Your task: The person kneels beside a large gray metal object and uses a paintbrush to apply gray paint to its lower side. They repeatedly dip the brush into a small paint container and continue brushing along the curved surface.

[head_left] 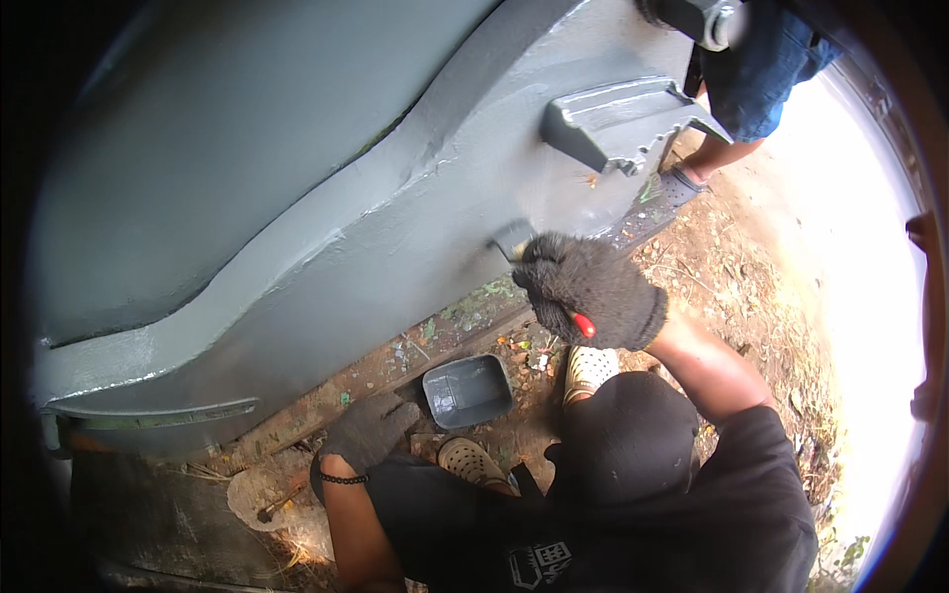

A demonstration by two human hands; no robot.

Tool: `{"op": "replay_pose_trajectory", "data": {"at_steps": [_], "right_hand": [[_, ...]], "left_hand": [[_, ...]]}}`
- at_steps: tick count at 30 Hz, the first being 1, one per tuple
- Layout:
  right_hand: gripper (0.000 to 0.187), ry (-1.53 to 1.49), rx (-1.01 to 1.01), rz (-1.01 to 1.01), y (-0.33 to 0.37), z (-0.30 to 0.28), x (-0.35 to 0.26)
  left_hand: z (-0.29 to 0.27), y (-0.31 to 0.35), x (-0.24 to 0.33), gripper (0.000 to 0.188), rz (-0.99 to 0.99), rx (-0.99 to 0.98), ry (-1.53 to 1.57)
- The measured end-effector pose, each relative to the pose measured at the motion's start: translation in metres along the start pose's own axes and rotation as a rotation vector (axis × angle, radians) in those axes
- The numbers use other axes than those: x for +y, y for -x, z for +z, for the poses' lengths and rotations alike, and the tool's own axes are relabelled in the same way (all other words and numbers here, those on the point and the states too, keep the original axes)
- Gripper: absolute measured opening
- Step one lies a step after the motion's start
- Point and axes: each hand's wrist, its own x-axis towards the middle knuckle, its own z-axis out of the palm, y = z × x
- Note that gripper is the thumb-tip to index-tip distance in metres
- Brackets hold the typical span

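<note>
Head view: got a red-handled paintbrush [513, 238] clamped in the gloved right hand [591, 290], with the bristle end up against the big grey panel [415, 262], below and left of that sticking-out bracket [623, 117]. Can see the gloved left hand [368, 433] lying unclenched over a dark-clad leg [430, 494], just beside a grey-coated tub [465, 365] on the ground [712, 287]. Can also spot denim shorts [756, 84] and a clog [679, 186], top right.
</note>
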Motion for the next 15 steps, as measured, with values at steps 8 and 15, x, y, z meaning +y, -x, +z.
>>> {"op": "replay_pose_trajectory", "data": {"at_steps": [8, 15], "right_hand": [[0.06, 0.249, 0.346, -0.065, -0.012, -0.069, -0.05], [0.058, 0.195, 0.298, -0.149, 0.052, 0.066, 0.038]], "left_hand": [[-0.003, 0.001, -0.001, 0.043, 0.003, -0.03, 0.028], [0.006, 0.01, -0.003, 0.041, -0.031, 0.044, -0.015]]}}
